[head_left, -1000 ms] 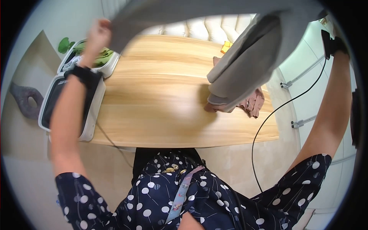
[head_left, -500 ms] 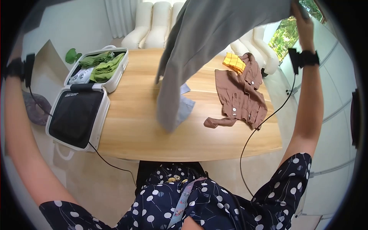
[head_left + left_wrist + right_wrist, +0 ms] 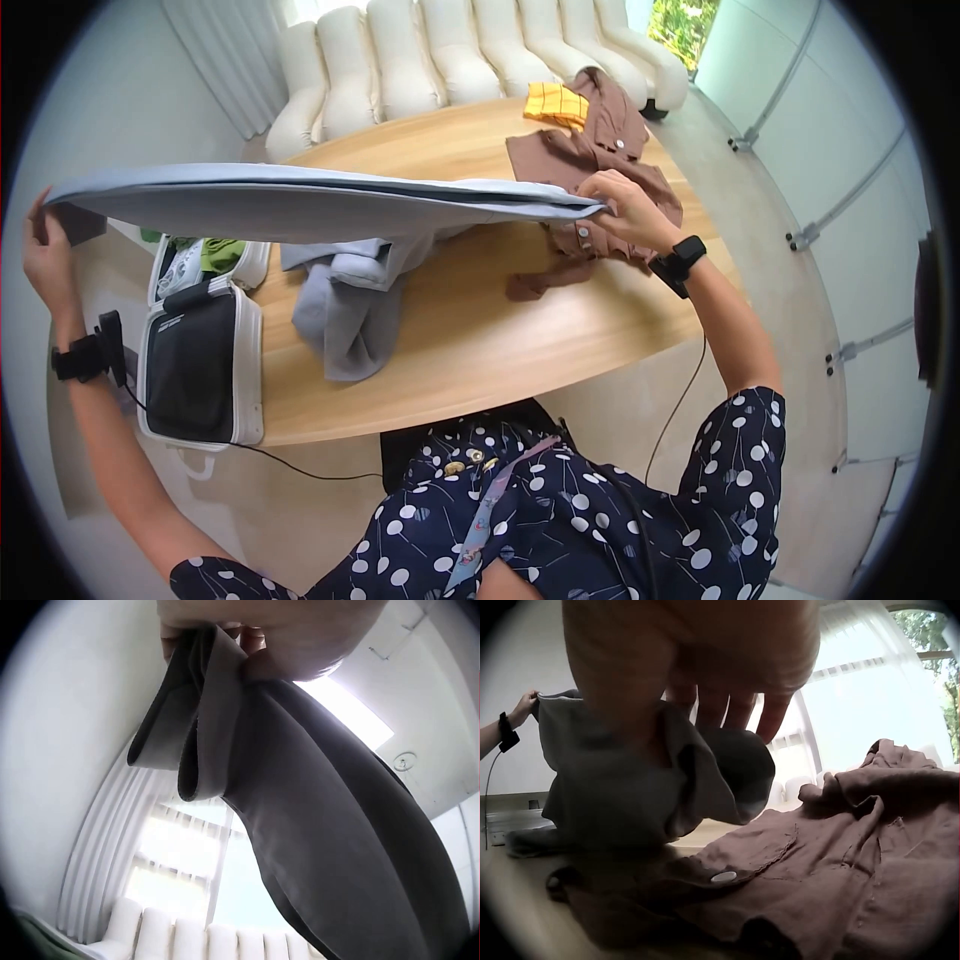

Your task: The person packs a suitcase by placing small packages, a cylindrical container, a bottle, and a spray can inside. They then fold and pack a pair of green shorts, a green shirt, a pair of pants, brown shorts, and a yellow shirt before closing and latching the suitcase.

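Observation:
A grey garment (image 3: 330,205) is stretched sideways above the table, its kind not clear from the folds. My left hand (image 3: 50,258) pinches its far-left end, raised beyond the table's left side. In the left wrist view the cloth (image 3: 322,802) hangs in folds from thumb and fingers. At the other end, my right hand (image 3: 632,212) grips a corner over the brown shirt (image 3: 612,130). The garment's lower part, bunched in folds, drapes onto the tabletop. White buttons show on the brown shirt in the right wrist view, just below the right hand.
An open white suitcase (image 3: 252,370) stands at the table's left, with green clothes (image 3: 222,256) inside. A yellow checked cloth (image 3: 556,104) lies beside the shirt at the back. Cables trail from both wrists. A cream sofa (image 3: 440,60) stands behind the wooden table (image 3: 480,345).
The grey garment has come down from high overhead and is now pulled taut crosswise, with folds on the table. The right hand has lowered and moved inward; the left hand has come into view.

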Available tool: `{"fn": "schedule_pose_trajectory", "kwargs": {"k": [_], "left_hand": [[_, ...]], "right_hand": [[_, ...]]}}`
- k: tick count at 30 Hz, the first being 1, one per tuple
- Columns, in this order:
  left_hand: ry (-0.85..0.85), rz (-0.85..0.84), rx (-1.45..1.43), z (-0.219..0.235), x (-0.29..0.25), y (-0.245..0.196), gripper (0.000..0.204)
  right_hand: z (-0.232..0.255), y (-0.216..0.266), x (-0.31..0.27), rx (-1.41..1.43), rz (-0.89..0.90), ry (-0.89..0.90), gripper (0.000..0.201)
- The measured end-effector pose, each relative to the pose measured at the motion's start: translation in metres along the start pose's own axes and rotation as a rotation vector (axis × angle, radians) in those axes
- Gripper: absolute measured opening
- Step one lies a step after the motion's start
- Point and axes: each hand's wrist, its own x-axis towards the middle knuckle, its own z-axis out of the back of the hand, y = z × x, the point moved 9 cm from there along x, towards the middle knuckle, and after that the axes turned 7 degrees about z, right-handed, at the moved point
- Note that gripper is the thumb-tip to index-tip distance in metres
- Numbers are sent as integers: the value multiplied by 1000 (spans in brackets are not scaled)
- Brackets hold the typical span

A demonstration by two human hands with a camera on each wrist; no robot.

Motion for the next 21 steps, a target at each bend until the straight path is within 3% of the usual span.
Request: {"fn": "schedule_pose_trajectory", "kwargs": {"k": [3,5,6,10,13,14,15,17,18,19,20,21], "left_hand": [[52,-17,29,-18,30,-15,30],[42,-259,37,-25,48,-49,29],[43,-257,42,-28,56,-54,29],[-408,-813,1057,-45,47,-113,26],[-570,-1075,1656,-58,35,-134,25],[-364,-701,750,-20,39,-147,25],[-402,-716,792,-16,37,-138,23],[-411,-904,1017,-20,50,-98,19],[-404,-999,1096,-25,57,-75,18],[-424,-1127,1187,-25,59,-53,17],[-438,-1229,1247,-21,61,-33,17],[-445,-1292,1301,-17,62,-13,17]], "right_hand": [[-12,-4,-4,-46,-9,26,27],[-17,5,2,-67,12,23,31],[-15,18,6,-54,44,-25,32],[-30,33,15,50,84,-22,32],[-31,33,19,102,116,-24,32],[-21,25,22,140,72,-82,35],[-10,15,26,179,28,-138,37],[36,11,48,48,179,-327,35],[69,16,60,-427,228,-428,34],[103,11,78,-333,96,-415,40],[148,-35,93,-401,-143,-430,33],[208,-68,108,-585,-147,-511,28]]}}
